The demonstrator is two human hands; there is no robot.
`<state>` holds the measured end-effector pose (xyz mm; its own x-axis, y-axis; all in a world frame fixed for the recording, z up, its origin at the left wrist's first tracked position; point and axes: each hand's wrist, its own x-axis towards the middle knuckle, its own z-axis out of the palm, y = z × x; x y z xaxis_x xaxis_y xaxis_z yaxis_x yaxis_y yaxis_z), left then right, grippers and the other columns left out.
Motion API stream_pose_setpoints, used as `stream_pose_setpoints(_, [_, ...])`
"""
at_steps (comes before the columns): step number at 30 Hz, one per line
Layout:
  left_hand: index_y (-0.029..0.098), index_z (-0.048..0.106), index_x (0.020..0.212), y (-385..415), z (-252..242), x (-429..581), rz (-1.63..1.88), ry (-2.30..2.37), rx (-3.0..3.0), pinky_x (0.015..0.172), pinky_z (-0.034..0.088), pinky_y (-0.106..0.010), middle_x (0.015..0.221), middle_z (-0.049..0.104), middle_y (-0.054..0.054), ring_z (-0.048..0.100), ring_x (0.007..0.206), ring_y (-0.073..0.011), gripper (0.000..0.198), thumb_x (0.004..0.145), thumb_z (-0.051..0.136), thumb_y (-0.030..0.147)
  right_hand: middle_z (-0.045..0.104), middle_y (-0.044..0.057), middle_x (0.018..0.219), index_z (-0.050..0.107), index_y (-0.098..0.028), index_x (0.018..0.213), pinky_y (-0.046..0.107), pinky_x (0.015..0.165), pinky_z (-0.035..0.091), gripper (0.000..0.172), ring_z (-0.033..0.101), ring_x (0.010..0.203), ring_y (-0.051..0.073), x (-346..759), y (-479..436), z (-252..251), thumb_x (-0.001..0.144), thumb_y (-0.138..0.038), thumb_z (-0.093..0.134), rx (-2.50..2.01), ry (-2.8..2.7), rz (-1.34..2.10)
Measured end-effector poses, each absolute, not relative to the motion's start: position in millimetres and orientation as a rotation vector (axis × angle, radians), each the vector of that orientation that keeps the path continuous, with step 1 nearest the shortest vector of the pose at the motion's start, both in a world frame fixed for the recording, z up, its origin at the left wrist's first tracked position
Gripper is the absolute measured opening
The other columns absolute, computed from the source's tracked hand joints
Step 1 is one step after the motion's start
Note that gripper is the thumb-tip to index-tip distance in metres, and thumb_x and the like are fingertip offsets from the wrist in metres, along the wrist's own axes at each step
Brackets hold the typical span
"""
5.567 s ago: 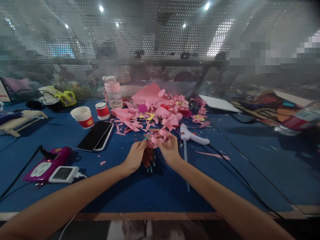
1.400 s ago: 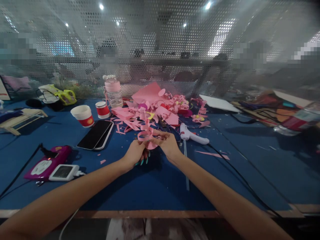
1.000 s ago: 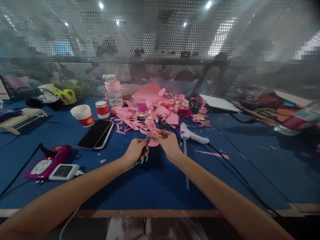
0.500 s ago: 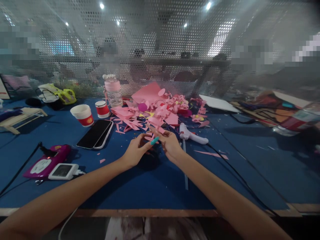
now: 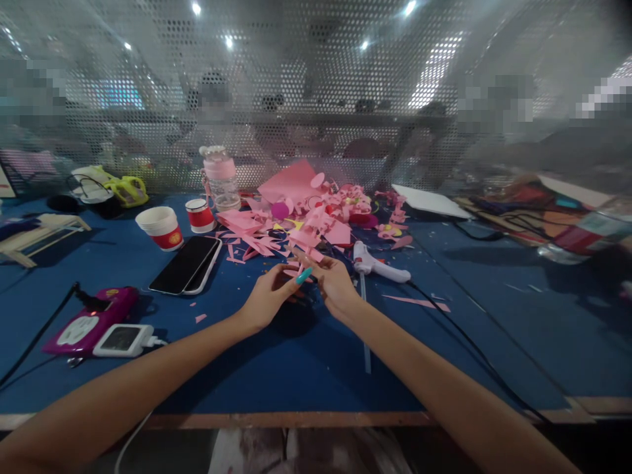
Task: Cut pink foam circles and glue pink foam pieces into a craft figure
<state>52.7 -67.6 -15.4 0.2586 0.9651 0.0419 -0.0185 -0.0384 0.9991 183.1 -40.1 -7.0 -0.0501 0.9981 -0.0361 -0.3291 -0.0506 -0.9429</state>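
Note:
Close together over the middle of the table, my left hand point(image 5: 266, 301) and my right hand point(image 5: 340, 288) both have their fingers closed on a pink paper piece point(image 5: 293, 272). The left thumb, with a long teal nail, points toward the right fingers. Part of the paper is hidden by the fingers, so its full shape does not show. Just beyond my fingertips lies a heap of pink paper cutouts point(image 5: 241, 224), with some purple and yellow bits in it. A white glue gun point(image 5: 382, 266) rests to the right of my right hand, a clear glue stick point(image 5: 366, 336) beside that wrist.
To the left are a black-screened phone point(image 5: 185, 263), stacked paper cups point(image 5: 160, 230), a red cup point(image 5: 200, 217), a clear bottle point(image 5: 222, 181) and a purple power bank point(image 5: 93, 322). A plastic bottle point(image 5: 587, 234) lies at right. A perforated metal screen point(image 5: 316, 79) stands behind.
Both hands keep nearly the same pose around the pink paper piece. The whole view has shifted very slightly.

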Motion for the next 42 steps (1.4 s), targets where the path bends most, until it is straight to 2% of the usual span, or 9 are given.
stream_pose_setpoints(5, [0.015,0.055,0.100,-67,-16,52,1.032,0.962,1.359,0.064,0.052,-0.026,0.101,0.065,-0.008,0.064,0.071,-0.0141,0.040,0.075,0.056,0.047,0.070,0.004,0.072,0.069,-0.016,0.068,0.026,0.068,0.045,0.030,0.061,0.067,0.014,184,-40,-8,0.046,-0.034,0.080,-0.964,-0.968,1.430])
stream_pose_setpoints(9, [0.016,0.055,0.100,-67,-16,51,1.020,0.945,1.369,0.065,0.052,-0.025,0.102,0.065,-0.007,0.063,0.072,-0.0136,0.041,0.076,0.055,0.049,0.070,0.004,0.071,0.069,-0.016,0.067,0.025,0.064,0.044,0.031,0.059,0.064,0.013,184,-40,-10,0.046,-0.037,0.080,-0.983,-0.976,1.391])
stream_pose_setpoints(18, [0.019,0.050,0.111,-66,-19,53,1.033,0.932,1.284,0.067,0.052,-0.027,0.091,0.064,-0.004,0.064,0.074,-0.0155,0.049,0.071,0.062,0.045,0.066,0.002,0.062,0.066,-0.015,0.059,0.025,0.056,0.040,0.031,0.054,0.058,0.012,183,-41,-10,0.045,-0.038,0.080,-1.034,-0.996,1.302])
stream_pose_setpoints(23, [0.018,0.047,0.114,-66,-20,52,1.025,0.922,1.277,0.069,0.052,-0.029,0.087,0.065,-0.004,0.064,0.075,-0.0162,0.051,0.071,0.063,0.041,0.067,0.004,0.066,0.068,-0.014,0.064,0.025,0.060,0.042,0.031,0.055,0.060,0.013,183,-42,-9,0.048,-0.039,0.079,-1.005,-1.018,1.332])
stream_pose_setpoints(28, [0.017,0.047,0.114,-65,-20,53,1.019,0.927,1.332,0.070,0.052,-0.029,0.087,0.065,-0.005,0.064,0.078,-0.0173,0.051,0.072,0.062,0.043,0.066,0.002,0.065,0.068,-0.015,0.065,0.024,0.054,0.039,0.033,0.051,0.055,0.011,183,-44,-7,0.047,-0.041,0.079,-1.019,-1.015,1.349])
stream_pose_setpoints(33, [0.016,0.046,0.112,-62,-24,41,1.165,1.211,1.836,0.073,0.051,-0.032,0.110,0.058,-0.011,0.060,0.090,-0.0200,0.051,0.073,0.061,0.046,0.063,0.000,0.060,0.063,-0.017,0.058,0.025,0.059,0.040,0.032,0.054,0.059,0.013,185,-43,-7,0.047,-0.043,0.078,-1.027,-1.060,1.273])
stream_pose_setpoints(36, [0.016,0.052,0.103,-59,-23,29,1.308,1.265,2.428,0.082,0.047,-0.037,0.098,0.060,-0.010,0.056,0.095,-0.0222,0.043,0.074,0.060,0.046,0.062,0.000,0.062,0.062,-0.018,0.055,0.026,0.064,0.042,0.030,0.055,0.063,0.013,186,-42,-7,0.049,-0.043,0.077,-1.020,-1.101,1.234])
stream_pose_setpoints(39, [0.018,0.054,0.100,-58,-21,22,1.470,1.220,2.783,0.081,0.046,-0.034,0.092,0.059,-0.008,0.056,0.090,-0.0200,0.032,0.078,0.058,0.040,0.062,0.001,0.061,0.061,-0.019,0.054,0.028,0.067,0.042,0.027,0.057,0.065,0.015,187,-42,-8,0.053,-0.041,0.076,-0.979,-1.149,1.253])
stream_pose_setpoints(42, [0.018,0.053,0.097,-56,-19,19,1.674,1.115,2.906,0.076,0.046,-0.031,0.087,0.058,-0.007,0.056,0.082,-0.0176,0.031,0.076,0.061,0.039,0.060,0.000,0.059,0.061,-0.019,0.052,0.029,0.068,0.043,0.025,0.058,0.066,0.016,187,-42,-8,0.053,-0.038,0.077,-0.945,-1.153,1.267])
